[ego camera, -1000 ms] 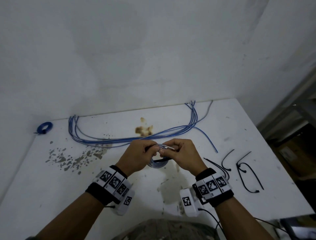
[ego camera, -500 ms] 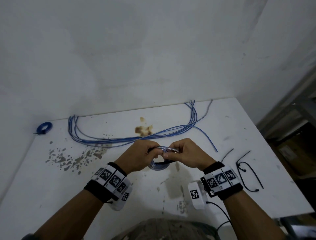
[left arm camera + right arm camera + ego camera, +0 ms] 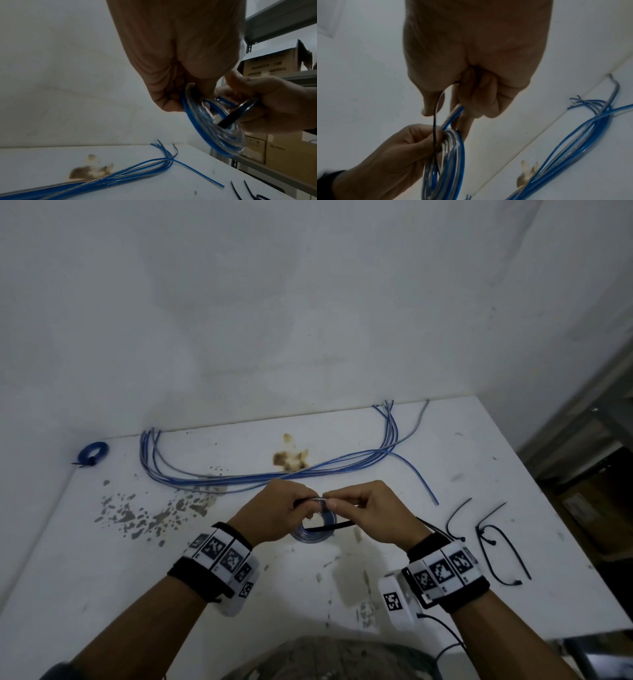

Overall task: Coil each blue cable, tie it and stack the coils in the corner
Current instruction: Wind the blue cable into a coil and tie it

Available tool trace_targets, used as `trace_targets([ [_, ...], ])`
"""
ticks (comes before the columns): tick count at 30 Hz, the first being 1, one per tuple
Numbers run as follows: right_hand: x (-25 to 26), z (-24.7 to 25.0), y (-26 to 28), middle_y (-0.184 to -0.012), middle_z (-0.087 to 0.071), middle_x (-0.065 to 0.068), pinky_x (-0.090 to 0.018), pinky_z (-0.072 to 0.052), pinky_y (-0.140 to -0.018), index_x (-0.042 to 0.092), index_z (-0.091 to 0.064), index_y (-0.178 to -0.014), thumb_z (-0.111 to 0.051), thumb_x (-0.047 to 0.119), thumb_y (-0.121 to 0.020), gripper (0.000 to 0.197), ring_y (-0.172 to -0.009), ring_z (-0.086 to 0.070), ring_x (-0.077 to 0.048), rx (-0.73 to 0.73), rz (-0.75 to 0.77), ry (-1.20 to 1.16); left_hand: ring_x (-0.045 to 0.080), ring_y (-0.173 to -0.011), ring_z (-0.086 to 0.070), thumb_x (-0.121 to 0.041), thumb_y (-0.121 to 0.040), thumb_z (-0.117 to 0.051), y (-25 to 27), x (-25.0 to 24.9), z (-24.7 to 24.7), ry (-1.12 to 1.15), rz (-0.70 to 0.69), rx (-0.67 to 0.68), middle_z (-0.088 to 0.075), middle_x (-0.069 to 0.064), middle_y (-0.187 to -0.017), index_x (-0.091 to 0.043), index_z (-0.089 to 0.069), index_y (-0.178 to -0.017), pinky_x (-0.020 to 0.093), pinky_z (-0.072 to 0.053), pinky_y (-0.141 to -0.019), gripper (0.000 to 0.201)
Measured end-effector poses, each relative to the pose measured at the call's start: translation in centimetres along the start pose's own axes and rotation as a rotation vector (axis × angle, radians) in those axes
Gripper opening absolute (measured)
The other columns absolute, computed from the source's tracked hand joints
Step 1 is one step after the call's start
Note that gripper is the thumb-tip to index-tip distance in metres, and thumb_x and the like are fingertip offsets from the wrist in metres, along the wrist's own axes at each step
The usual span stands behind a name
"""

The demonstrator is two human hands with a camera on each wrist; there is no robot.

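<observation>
the blue coil (image 3: 313,529) hangs above the worktop (image 3: 428,460), its top rim pinched by the curled fingers (image 3: 164,104) of the left hand (image 3: 274,515). the right hand (image 3: 373,513) pinches a black cable tie (image 3: 330,528) threaded through the coil's middle.

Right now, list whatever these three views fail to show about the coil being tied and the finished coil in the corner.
- Whether the black tie is locked round the held coil: head view, the left hand and right hand cover the top.
- The tie's head: right wrist view, hidden inside the right hand's curled fingers.
- Coil turns: left wrist view, blurred.
- The finished coil: head view, too small to tell if it is one coil or several.
</observation>
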State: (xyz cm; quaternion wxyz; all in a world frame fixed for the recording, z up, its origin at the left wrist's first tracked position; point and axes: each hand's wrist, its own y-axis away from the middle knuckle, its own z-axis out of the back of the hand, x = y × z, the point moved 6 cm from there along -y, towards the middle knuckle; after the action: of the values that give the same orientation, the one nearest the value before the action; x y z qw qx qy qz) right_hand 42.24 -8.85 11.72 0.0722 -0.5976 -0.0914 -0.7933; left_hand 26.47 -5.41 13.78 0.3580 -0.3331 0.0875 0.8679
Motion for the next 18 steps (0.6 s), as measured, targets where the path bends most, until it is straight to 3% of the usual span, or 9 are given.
trace_targets([
  [4,-0.4,0.8,-0.1,-0.096,-0.077,-0.001,-0.027,-0.056,-0.087,0.007,-0.077,-0.104,-0.074,0.011,-0.087,0.018,-0.094,-0.073,-0.012,-0.035,0.008,-0.08,0.018,-0.062,-0.062,-0.042,-0.09,-0.055,0.2,-0.4,0.1,0.112,0.032,-0.008,-0.071,0.0,-0.071,-0.017,-0.077,-0.091,0.038,-0.048,-0.061,0.034],
  [7,-0.3,0.9,0.0,-0.099,-0.077,-0.003,-0.025,-0.055,-0.088,0.004,-0.076,-0.107,-0.071,0.009,-0.089,0.019,-0.097,-0.072,-0.013,-0.099,0.014,-0.165,0.017,-0.063,-0.064,-0.029,-0.093,-0.062,0.1,-0.6,0.7,0.178,0.071,-0.088,-0.071,-0.002,-0.07,-0.016,-0.077,-0.089,0.037,-0.051,-0.062,0.021],
  [9,-0.3,0.6,0.3,-0.102,-0.076,0.003,-0.024,-0.053,-0.09,0.009,-0.073,-0.113,-0.067,0.009,-0.092,0.022,-0.099,-0.071,-0.008,-0.149,0.049,-0.148,0.014,-0.063,-0.065,-0.02,-0.094,-0.064,-0.1,-0.6,1.1,0.204,0.087,-0.154,-0.071,-0.003,-0.069,-0.012,-0.077,-0.087,0.032,-0.053,-0.062,0.016],
  [11,-0.7,0.2,0.6,-0.087,-0.073,0.013,-0.02,-0.05,-0.089,0.014,-0.067,-0.122,-0.067,0.01,-0.093,0.03,-0.087,-0.065,0.004,-0.195,0.053,-0.162,0.009,-0.06,-0.064,-0.013,-0.093,-0.065,-0.3,-0.3,2.1,0.262,0.128,-0.267,-0.071,-0.003,-0.067,-0.009,-0.077,-0.088,0.027,-0.054,-0.061,0.014],
  [13,-1.0,-0.4,0.8,-0.072,-0.065,0.014,-0.02,-0.048,-0.087,0.02,-0.063,-0.129,-0.068,0.012,-0.092,0.037,-0.077,-0.054,0.003,-0.237,0.038,-0.242,0.005,-0.058,-0.063,-0.009,-0.092,-0.066,-0.6,-0.1,3.1,0.348,0.161,-0.373,-0.071,-0.002,-0.066,-0.01,-0.077,-0.091,0.02,-0.053,-0.061,0.011],
  [15,-0.8,-0.7,0.9,-0.082,-0.072,0.014,-0.018,-0.049,-0.086,0.023,-0.061,-0.128,-0.068,0.009,-0.091,0.041,-0.082,-0.062,0.002,-0.322,0.036,-0.333,0.003,-0.06,-0.063,-0.005,-0.092,-0.065,-1.0,-0.5,3.6,0.402,0.149,-0.404,-0.072,0.001,-0.07,-0.012,-0.075,-0.094,0.017,-0.053,-0.063,0.013],
  [18,0.0,-0.6,0.7,-0.099,-0.075,0.011,-0.02,-0.053,-0.086,0.015,-0.065,-0.122,-0.07,0.003,-0.088,0.037,-0.095,-0.071,-0.006,-0.437,0.056,-0.358,0.005,-0.061,-0.063,-0.003,-0.093,-0.063,-1.2,-1.0,3.8,0.415,0.119,-0.369,-0.072,0.003,-0.07,-0.005,-0.075,-0.094,0.018,-0.053,-0.064,0.013],
])
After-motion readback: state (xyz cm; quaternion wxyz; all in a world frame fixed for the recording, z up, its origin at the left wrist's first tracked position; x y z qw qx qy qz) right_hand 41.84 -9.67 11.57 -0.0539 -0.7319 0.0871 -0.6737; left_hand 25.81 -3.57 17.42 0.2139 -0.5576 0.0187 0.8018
